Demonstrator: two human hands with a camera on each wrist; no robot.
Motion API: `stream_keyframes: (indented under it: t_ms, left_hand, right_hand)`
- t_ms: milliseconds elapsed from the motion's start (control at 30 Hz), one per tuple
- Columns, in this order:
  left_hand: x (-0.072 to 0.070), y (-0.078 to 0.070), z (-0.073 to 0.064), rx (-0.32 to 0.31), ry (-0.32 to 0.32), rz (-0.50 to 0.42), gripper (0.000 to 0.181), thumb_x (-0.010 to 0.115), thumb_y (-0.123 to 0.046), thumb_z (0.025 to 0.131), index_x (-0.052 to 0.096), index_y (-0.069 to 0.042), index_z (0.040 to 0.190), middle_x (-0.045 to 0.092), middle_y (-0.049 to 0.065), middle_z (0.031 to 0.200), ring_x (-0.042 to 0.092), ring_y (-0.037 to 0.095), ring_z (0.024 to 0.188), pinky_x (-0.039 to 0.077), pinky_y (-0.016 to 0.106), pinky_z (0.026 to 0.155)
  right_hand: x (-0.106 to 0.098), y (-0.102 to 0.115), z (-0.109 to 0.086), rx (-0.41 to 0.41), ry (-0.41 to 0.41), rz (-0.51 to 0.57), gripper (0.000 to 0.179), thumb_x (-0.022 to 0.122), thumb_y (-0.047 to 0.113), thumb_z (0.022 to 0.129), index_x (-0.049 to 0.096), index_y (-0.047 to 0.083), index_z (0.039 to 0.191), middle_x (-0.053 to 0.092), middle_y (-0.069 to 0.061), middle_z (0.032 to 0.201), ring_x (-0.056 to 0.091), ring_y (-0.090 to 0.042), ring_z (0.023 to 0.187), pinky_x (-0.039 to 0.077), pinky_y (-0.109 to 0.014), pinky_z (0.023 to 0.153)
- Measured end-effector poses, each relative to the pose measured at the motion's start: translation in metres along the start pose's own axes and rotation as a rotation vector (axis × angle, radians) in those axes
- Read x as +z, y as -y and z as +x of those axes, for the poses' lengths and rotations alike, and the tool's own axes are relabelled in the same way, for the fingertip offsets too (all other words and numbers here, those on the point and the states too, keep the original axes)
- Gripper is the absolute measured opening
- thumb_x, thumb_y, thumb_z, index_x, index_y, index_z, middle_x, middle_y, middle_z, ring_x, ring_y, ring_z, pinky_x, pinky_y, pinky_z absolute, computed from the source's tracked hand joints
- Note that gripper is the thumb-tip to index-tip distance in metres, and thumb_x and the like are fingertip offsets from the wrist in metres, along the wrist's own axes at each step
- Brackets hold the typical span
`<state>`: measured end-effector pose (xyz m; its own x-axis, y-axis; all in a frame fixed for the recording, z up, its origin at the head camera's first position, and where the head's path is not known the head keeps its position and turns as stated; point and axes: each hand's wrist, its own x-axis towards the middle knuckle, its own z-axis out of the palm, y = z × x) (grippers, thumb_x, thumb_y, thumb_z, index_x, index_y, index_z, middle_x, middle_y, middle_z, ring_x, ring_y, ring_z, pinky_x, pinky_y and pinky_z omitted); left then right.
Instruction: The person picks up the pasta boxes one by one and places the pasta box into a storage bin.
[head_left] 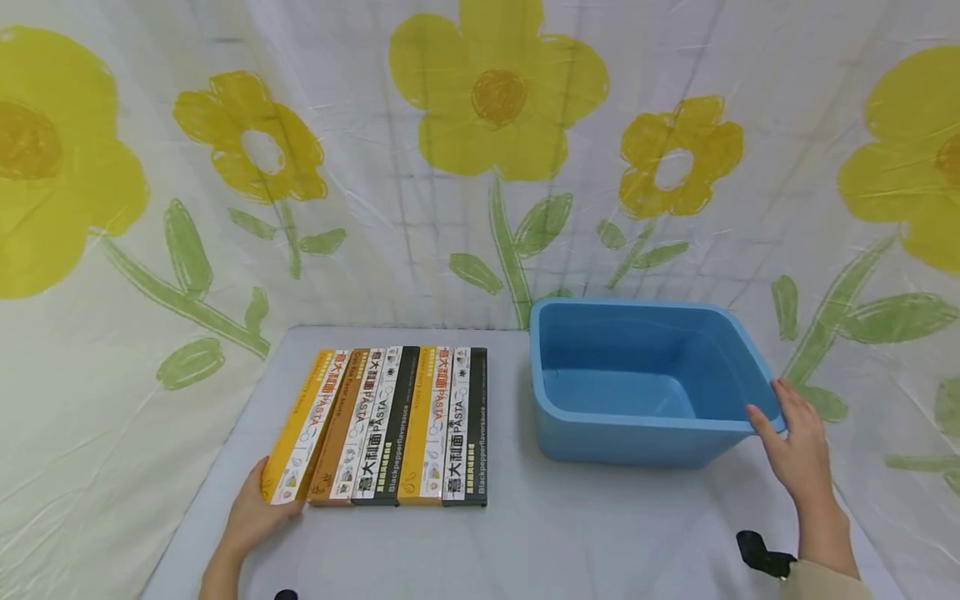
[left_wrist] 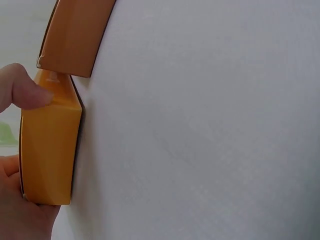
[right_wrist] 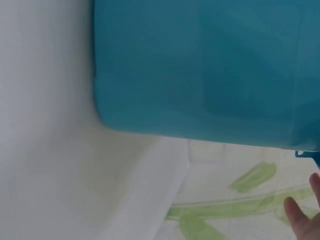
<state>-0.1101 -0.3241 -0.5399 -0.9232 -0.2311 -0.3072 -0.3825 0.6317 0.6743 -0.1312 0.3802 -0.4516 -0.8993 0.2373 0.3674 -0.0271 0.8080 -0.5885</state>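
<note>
Leftmost in a row of pasta boxes lies a yellow pasta box (head_left: 303, 425), angled slightly away from the others. My left hand (head_left: 258, 512) grips its near end; the left wrist view shows the thumb on one side of the yellow box (left_wrist: 50, 150) and fingers on the other. A brown box (left_wrist: 77, 37) lies beside it. On the right, a blue plastic bin (head_left: 622, 442) stands with its open top up. My right hand (head_left: 798, 446) is at the bin's front right corner, thumb and fingers spread and fairly straight; in the right wrist view only fingertips (right_wrist: 296, 215) show, below the rim.
Several more brown, black and yellow pasta boxes (head_left: 420, 425) lie side by side on the white table (head_left: 525, 542). A flower-printed curtain (head_left: 360, 250) hangs behind the table and along its sides. Black straps or devices (head_left: 761, 554) show near the wrists.
</note>
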Motion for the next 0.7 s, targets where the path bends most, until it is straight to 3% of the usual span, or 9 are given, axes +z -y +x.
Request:
stream_keyframes:
  t_ms: [300,567,700]
  left_hand:
    - [0.0054,-0.0068,0.0026,-0.085,-0.082,-0.07,0.107,0.072,-0.015,0.07,0.005,0.01,0.15,0.019,0.037,0.148,0.024,0.051,0.13,0.018,0.064,0.109]
    - [0.0077,-0.0092,-0.0009,-0.054,-0.098,-0.079,0.103,0.071,-0.021,0.077,0.006,0.013,0.149,0.02,0.039,0.146,0.025,0.053,0.13,0.02,0.063,0.107]
    - [0.0105,-0.0104,-0.0019,-0.079,-0.149,-0.13,0.098,0.071,-0.017,0.076,0.012,0.012,0.149,0.025,0.038,0.144,0.028,0.052,0.128,0.023,0.063,0.106]
  right_hand:
    - [-0.0032,0.0012,0.0025,0.104,0.092,0.088,0.072,0.051,0.033,0.099,0.018,0.0,0.153,0.015,-0.031,0.155,0.012,-0.055,0.139,0.011,-0.075,0.102]
    - [-0.0028,-0.0007,0.0029,0.117,0.106,0.083,0.072,0.05,0.032,0.099,0.015,0.002,0.154,0.013,-0.029,0.156,0.011,-0.055,0.139,0.013,-0.075,0.101]
    - [-0.0018,-0.0014,0.0022,0.132,0.107,0.088,0.072,0.049,0.033,0.1,0.014,0.003,0.155,0.011,-0.027,0.157,0.009,-0.054,0.14,0.013,-0.075,0.101]
